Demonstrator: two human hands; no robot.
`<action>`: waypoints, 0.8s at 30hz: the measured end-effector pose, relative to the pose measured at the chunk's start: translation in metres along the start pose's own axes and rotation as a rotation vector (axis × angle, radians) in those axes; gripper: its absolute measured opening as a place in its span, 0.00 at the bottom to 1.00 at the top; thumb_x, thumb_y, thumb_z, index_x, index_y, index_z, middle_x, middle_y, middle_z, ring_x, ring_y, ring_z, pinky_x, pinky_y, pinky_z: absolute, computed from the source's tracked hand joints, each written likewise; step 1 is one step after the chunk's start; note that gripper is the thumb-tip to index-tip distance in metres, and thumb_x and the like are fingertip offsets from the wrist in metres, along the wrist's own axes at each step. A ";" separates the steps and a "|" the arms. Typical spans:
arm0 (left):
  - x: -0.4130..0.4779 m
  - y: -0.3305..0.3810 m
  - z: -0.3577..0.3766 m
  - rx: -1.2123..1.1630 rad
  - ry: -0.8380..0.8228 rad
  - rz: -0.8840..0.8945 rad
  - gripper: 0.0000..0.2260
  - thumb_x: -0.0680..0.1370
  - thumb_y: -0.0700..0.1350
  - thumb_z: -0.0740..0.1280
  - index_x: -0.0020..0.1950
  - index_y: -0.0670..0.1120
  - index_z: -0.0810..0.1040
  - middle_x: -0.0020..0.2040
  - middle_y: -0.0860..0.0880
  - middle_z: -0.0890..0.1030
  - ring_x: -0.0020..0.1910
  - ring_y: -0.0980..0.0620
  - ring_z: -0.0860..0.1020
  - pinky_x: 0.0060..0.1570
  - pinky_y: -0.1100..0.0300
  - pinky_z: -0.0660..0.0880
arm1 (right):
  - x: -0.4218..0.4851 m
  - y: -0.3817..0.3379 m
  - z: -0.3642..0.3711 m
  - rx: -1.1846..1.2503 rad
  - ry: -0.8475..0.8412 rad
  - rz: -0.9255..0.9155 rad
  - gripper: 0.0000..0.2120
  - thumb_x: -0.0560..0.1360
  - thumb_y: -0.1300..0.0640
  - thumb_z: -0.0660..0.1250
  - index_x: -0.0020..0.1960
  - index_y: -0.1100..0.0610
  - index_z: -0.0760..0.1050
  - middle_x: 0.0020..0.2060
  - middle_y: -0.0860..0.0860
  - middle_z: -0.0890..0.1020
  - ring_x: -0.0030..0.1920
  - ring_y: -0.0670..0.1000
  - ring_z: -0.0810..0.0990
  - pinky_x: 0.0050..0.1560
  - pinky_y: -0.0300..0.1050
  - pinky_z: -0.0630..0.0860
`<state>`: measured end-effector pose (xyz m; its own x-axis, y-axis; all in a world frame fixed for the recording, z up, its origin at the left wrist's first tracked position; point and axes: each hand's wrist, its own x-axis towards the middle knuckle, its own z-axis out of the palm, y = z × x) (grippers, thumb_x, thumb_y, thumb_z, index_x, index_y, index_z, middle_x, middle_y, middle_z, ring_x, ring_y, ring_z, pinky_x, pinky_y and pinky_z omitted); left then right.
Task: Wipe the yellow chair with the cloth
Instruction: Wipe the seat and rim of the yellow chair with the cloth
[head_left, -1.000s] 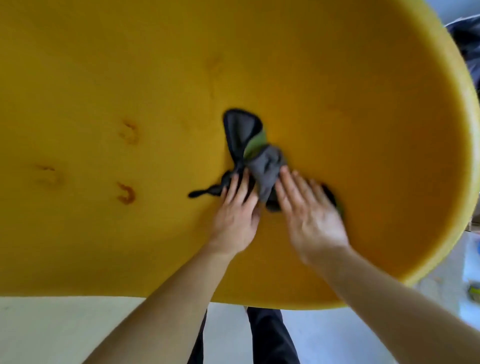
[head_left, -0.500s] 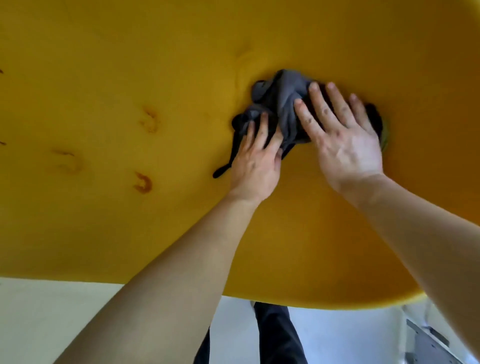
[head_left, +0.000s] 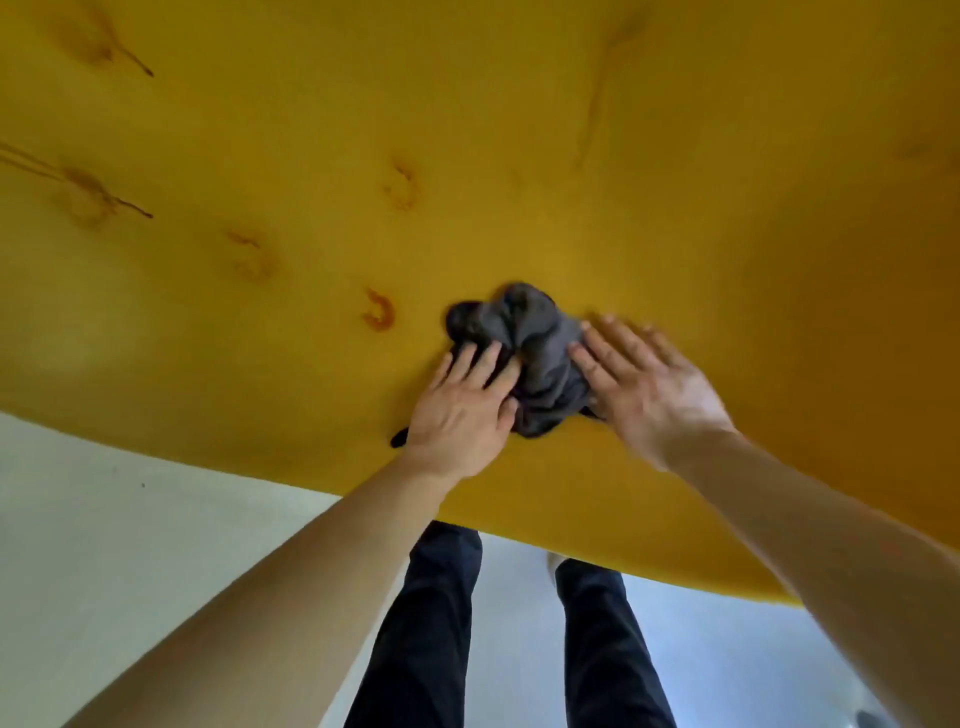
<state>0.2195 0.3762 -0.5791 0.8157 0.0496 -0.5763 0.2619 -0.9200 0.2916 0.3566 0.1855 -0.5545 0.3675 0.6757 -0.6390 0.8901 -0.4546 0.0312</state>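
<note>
**Both hands press the bunched cloth against the chair surface.**

Our left hand (head_left: 460, 415) and right hand (head_left: 644, 384) lie flat with straight fingers, and neither grasps anything. The left fingertips rest on the near-left part of the cloth (head_left: 524, 353). The right hand, which is blurred, presses on its right edge. The cloth is dark grey and crumpled into a lump. It sits between the hands on the yellow chair (head_left: 519, 156), near its lower edge. We judge the cloth soft, light and limp: it bunches rather than spreads, so we hold it by pressing the palms on top of the lump. The chair surface looks smooth and firm, so the cloth should slide freely. Brownish marks (head_left: 378, 310) lie just left of the cloth.
</note>
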 end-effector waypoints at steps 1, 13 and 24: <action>0.029 0.002 -0.010 -0.028 0.038 -0.064 0.23 0.84 0.55 0.50 0.80 0.52 0.57 0.81 0.47 0.57 0.79 0.42 0.54 0.78 0.46 0.51 | 0.017 0.017 -0.012 0.007 0.073 0.139 0.29 0.84 0.53 0.45 0.81 0.52 0.37 0.78 0.50 0.33 0.80 0.56 0.36 0.78 0.56 0.39; -0.097 0.003 0.051 -0.045 -0.034 0.070 0.20 0.75 0.51 0.66 0.67 0.53 0.78 0.75 0.47 0.71 0.73 0.44 0.70 0.56 0.54 0.80 | -0.063 -0.085 0.034 0.268 -0.017 -0.183 0.38 0.73 0.49 0.71 0.79 0.56 0.62 0.75 0.56 0.68 0.73 0.59 0.70 0.69 0.61 0.69; 0.097 0.223 -0.085 -0.823 0.312 0.074 0.23 0.83 0.47 0.60 0.79 0.50 0.61 0.80 0.47 0.60 0.74 0.45 0.66 0.61 0.49 0.74 | -0.084 0.137 -0.128 -0.430 0.326 0.217 0.19 0.80 0.58 0.51 0.67 0.59 0.72 0.64 0.57 0.74 0.58 0.62 0.72 0.52 0.56 0.68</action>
<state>0.4007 0.2089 -0.5045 0.9172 0.2154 -0.3351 0.3935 -0.3591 0.8463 0.4824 0.1405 -0.3986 0.5570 0.7681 -0.3158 0.7897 -0.3722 0.4878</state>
